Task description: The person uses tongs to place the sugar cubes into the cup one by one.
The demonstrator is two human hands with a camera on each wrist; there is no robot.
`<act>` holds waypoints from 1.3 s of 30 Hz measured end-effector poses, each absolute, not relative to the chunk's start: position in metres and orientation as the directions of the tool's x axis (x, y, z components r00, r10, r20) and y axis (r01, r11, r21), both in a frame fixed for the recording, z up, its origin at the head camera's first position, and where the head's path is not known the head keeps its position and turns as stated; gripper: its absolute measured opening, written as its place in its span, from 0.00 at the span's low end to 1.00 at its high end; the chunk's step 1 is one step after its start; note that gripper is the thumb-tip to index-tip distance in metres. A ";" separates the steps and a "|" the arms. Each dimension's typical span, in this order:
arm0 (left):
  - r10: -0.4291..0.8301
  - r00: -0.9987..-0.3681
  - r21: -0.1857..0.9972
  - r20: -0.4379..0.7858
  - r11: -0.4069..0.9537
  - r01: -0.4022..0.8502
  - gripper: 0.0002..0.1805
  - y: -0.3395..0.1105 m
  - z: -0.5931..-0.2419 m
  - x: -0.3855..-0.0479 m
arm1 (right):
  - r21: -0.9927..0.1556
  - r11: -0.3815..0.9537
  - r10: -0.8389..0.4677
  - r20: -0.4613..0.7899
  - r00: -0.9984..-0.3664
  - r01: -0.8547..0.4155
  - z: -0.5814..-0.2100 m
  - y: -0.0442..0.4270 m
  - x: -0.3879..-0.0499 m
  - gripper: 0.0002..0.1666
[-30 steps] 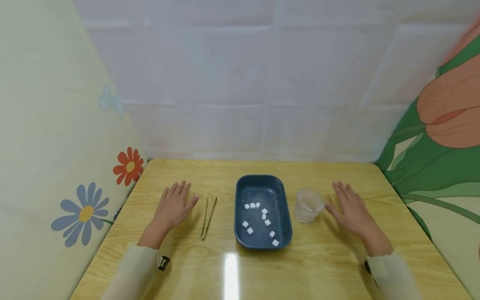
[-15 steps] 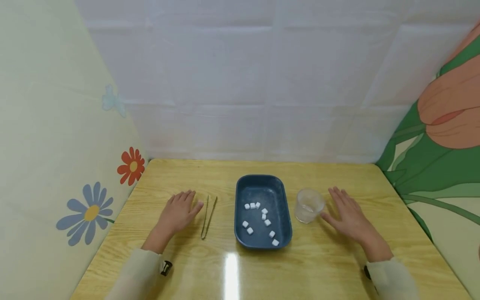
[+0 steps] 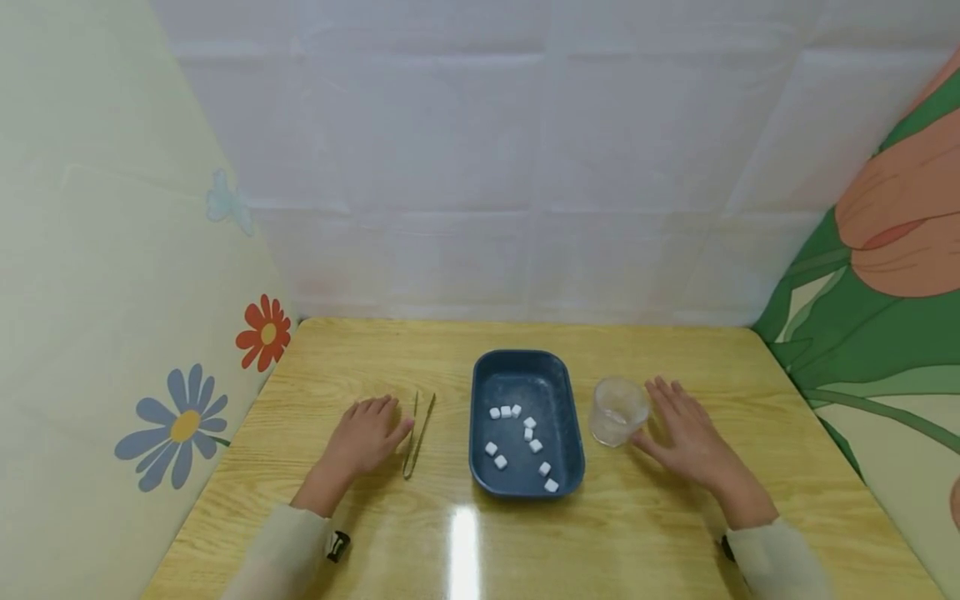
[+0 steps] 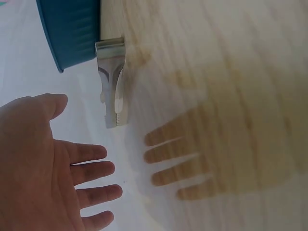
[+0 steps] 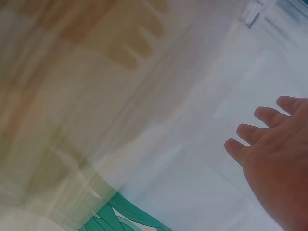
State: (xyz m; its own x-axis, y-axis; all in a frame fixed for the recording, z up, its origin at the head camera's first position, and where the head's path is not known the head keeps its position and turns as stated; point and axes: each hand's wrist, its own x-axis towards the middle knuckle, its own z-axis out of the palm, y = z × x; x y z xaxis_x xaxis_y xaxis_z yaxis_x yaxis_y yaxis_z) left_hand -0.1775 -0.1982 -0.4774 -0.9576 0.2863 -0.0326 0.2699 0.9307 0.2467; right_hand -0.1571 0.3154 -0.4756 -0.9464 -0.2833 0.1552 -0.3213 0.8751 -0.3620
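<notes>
A dark blue tray (image 3: 526, 379) holding several small white cubes (image 3: 536, 446) stands mid-table. Metal tweezers (image 3: 420, 435) lie left of it, tips pointing away; the left wrist view shows the tweezers (image 4: 111, 79) beside the blue tray (image 4: 74, 33). My left hand (image 3: 363, 440), fingers extended and holding nothing, hovers just left of the tweezers, thumb nearest them. To the tray's right stands a clear glass (image 3: 618, 410). My right hand (image 3: 686, 437) is spread beside the glass, thumb close to its lower right side; whether they touch I cannot tell. In the right wrist view this hand (image 5: 281, 159) holds nothing.
The wooden table (image 3: 375, 350) ends at a white sheet (image 3: 465, 167) behind. A cloth with printed flowers (image 3: 183, 426) rises at the left side, and another with large printed tulips (image 3: 900, 217) at the right.
My left hand has moved right and slightly nearer the body, closer to the tweezers. My right hand has shifted left toward the glass. Tray, cubes, tweezers and glass have stayed in place.
</notes>
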 end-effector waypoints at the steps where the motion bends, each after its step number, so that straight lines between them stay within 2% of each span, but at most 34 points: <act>1: 0.286 -0.958 0.246 -0.037 0.931 0.268 0.37 -0.198 -0.478 -0.177 | -0.360 0.874 -0.288 0.159 -0.944 -0.327 -0.476 0.314 -0.157 0.56; 7: 0.295 -0.954 0.219 -0.051 0.935 0.278 0.35 -0.195 -0.478 -0.173 | -0.360 0.862 -0.311 0.180 -0.933 -0.356 -0.477 0.310 -0.158 0.57; 14: 0.291 -0.953 0.192 -0.082 0.943 0.271 0.33 -0.189 -0.480 -0.172 | -0.375 0.864 -0.311 0.128 -0.942 -0.337 -0.478 0.309 -0.160 0.61; 31: 0.266 -0.962 0.148 -0.061 0.956 0.255 0.28 -0.171 -0.480 -0.168 | -0.383 0.876 -0.285 0.079 -0.955 -0.293 -0.479 0.307 -0.167 0.65; 39: 0.250 -0.966 0.149 -0.063 0.960 0.239 0.29 -0.159 -0.484 -0.172 | -0.393 0.871 -0.287 0.078 -0.955 -0.295 -0.480 0.305 -0.167 0.65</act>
